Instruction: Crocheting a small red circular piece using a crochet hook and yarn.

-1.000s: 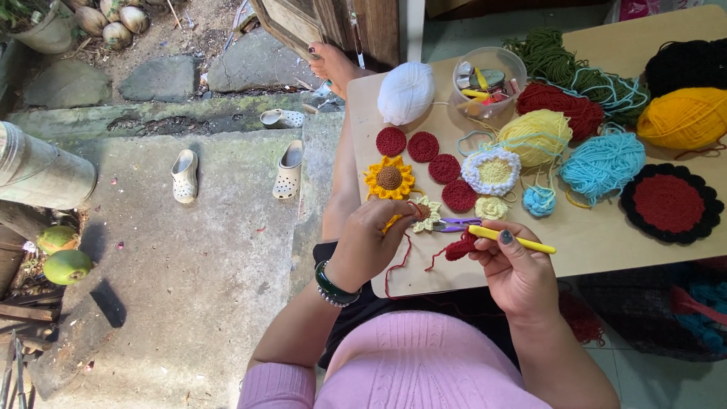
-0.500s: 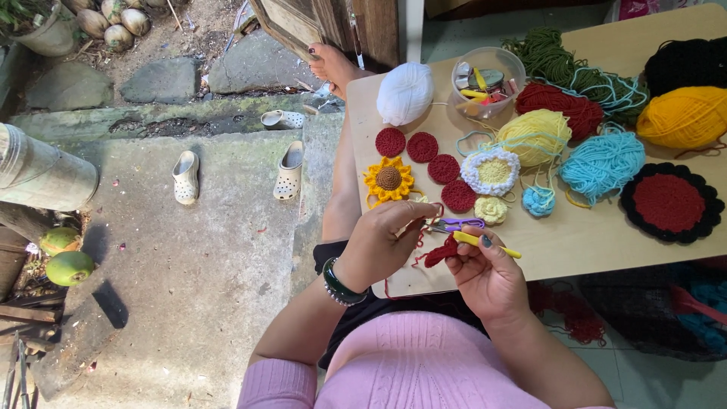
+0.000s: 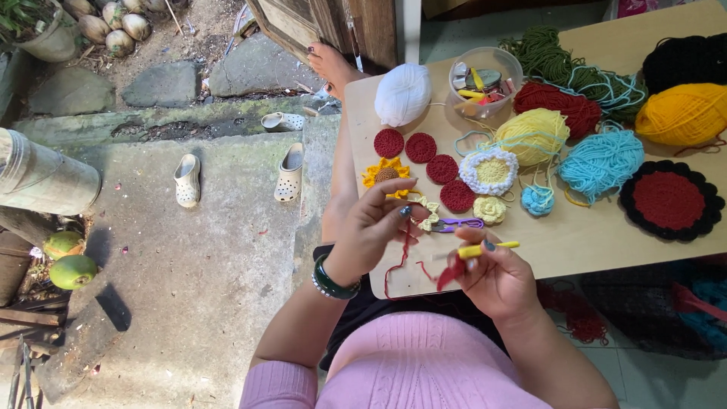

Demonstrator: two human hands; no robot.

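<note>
Setting: doorstep of a home, used as a handcraft spot. Evidence: wooden board [image 3: 606, 250] serving as worktable, laden with yarn balls [image 3: 685, 113] in yellow, blue, red, green, black and white; finished crocheted rounds [image 3: 420, 148] and flowers; clear tub of notions [image 3: 485, 79]. Beside it, a wooden door frame [image 3: 356, 26], a concrete step [image 3: 174, 250] with pale clogs [image 3: 187, 180], stone slabs, coconuts [image 3: 72, 271] and bare earth.

Wooden board [image 3: 575, 242] with yarn balls [image 3: 685, 113], crocheted rounds [image 3: 420, 148]
</note>
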